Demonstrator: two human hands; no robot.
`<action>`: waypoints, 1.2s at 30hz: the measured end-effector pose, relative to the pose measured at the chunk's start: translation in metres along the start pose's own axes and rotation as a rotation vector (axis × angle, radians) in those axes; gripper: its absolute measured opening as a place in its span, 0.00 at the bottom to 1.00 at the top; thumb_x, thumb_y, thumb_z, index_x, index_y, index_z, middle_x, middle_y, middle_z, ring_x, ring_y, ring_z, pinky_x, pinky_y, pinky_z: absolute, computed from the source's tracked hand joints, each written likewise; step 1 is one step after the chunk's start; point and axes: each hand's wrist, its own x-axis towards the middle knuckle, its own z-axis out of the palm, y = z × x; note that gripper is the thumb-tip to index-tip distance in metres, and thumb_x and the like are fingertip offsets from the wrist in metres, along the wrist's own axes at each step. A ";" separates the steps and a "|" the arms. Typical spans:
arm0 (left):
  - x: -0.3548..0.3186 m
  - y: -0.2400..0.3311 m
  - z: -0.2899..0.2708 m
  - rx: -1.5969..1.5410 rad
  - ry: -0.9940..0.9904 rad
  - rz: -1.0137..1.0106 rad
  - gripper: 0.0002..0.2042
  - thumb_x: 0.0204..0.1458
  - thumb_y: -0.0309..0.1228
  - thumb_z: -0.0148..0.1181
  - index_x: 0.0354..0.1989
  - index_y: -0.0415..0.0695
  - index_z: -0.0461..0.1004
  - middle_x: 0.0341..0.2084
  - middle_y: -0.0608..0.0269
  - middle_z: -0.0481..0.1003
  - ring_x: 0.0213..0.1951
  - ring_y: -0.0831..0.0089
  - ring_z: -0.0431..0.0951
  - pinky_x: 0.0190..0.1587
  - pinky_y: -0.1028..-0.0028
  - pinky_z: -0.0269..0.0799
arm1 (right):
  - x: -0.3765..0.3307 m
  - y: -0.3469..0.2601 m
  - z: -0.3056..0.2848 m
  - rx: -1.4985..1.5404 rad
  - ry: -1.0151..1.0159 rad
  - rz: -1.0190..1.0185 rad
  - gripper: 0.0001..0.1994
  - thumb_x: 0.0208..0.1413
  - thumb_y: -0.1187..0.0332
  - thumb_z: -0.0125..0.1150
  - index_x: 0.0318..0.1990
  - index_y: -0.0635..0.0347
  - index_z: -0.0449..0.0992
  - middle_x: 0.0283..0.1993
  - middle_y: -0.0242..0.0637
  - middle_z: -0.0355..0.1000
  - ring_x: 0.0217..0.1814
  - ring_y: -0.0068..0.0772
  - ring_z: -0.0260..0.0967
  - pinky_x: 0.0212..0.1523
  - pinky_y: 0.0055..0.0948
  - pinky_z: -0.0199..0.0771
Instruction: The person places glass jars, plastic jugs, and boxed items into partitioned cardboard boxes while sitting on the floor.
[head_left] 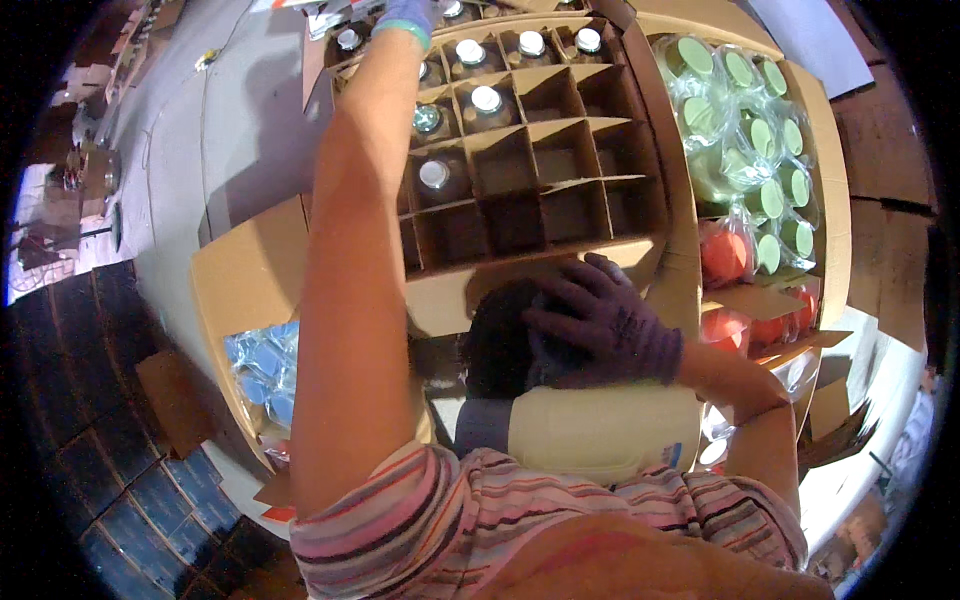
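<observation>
My left arm stretches to the far side of a cardboard box (590, 258) with dividers. At the top edge of the picture is my left hand (408, 16), in a purple glove with a green cuff, beside bottle tops; its fingers are cut off from sight. Several clear bottles with white caps (485, 98) stand in the box's back and left compartments. By the box's near flap, my right hand (605, 325), in a purple glove, is curled over something dark that I cannot make out. Below it lies a large cream-coloured container (600, 425) on its side.
On the right an open carton (832, 190) holds green-lidded items (770, 198) in clear plastic, with red ones (725, 255) nearer me. Blue wrapped items (265, 365) fill a carton at left. Dark stacked boxes (150, 500) stand at lower left.
</observation>
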 end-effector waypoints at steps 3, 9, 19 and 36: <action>0.012 -0.063 0.043 -0.063 0.042 -0.011 0.40 0.51 0.48 0.60 0.69 0.54 0.47 0.54 0.44 0.69 0.60 0.48 0.63 0.64 0.58 0.52 | 0.005 -0.001 0.001 0.014 -0.018 -0.023 0.28 0.37 0.52 0.65 0.50 0.47 0.72 0.53 0.45 0.65 0.55 0.53 0.61 0.56 0.55 0.61; -0.100 -0.114 0.050 0.129 0.088 -0.015 0.19 0.50 0.44 0.57 0.45 0.43 0.77 0.44 0.49 0.76 0.47 0.53 0.76 0.52 0.64 0.69 | -0.008 0.004 0.005 -0.008 -0.052 0.073 0.27 0.38 0.52 0.64 0.50 0.47 0.73 0.54 0.43 0.65 0.57 0.53 0.60 0.57 0.55 0.60; -0.247 -0.148 0.059 0.588 -0.278 0.163 0.32 0.44 0.43 0.67 0.57 0.46 0.61 0.49 0.44 0.70 0.53 0.45 0.69 0.50 0.56 0.70 | -0.015 -0.025 0.020 -0.049 -0.001 -0.025 0.30 0.34 0.50 0.67 0.50 0.46 0.73 0.57 0.43 0.64 0.58 0.51 0.60 0.58 0.54 0.58; -0.387 0.006 -0.151 -0.350 0.255 -0.224 0.19 0.54 0.42 0.58 0.50 0.45 0.66 0.20 0.68 0.69 0.20 0.78 0.65 0.23 0.80 0.62 | -0.045 -0.045 0.046 -0.398 0.265 0.165 0.19 0.52 0.57 0.52 0.54 0.34 0.69 0.61 0.43 0.61 0.61 0.53 0.58 0.57 0.54 0.61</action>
